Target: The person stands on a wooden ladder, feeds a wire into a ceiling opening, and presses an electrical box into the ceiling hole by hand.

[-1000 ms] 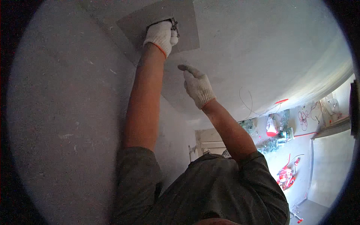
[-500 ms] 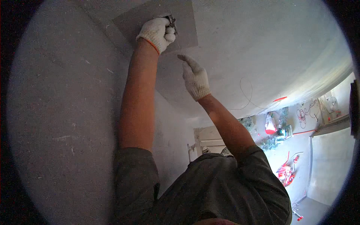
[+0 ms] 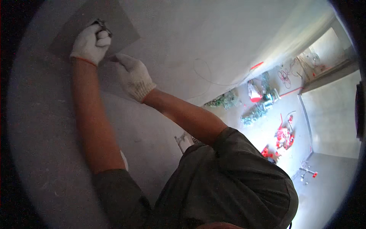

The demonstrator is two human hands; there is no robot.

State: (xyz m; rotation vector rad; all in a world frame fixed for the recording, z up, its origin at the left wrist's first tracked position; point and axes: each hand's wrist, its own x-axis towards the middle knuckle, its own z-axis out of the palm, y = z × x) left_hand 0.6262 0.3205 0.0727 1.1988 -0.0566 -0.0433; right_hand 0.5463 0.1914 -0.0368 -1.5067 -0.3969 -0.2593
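Observation:
In a white knit glove, my left hand (image 3: pixel 91 44) is raised to the far left, its fingers curled round a small dark object (image 3: pixel 102 26) whose kind I cannot make out. Behind it shows a flat, dark grey four-sided patch (image 3: pixel 121 32); whether this is a plate or part of the surface is unclear. My right hand (image 3: pixel 133 76), also gloved, is just below and to the right of the left. One finger with a darkened tip stretches toward the left hand's wrist; the other fingers are mostly hidden, and I see nothing held.
A grey plastered surface (image 3: pixel 45 126) runs along my left side. A thin wire loop (image 3: pixel 202 72) shows against the pale surface ahead. To the right, the floor bears a red-and-white bag (image 3: pixel 254 91), green wrapped material (image 3: pixel 255 114), red items (image 3: pixel 284 137) and coiled cable (image 3: pixel 284 78).
The view has turned, so both hands and the grey patch now appear farther left and a little lower. My left hand keeps its hold; my right hand still points toward it.

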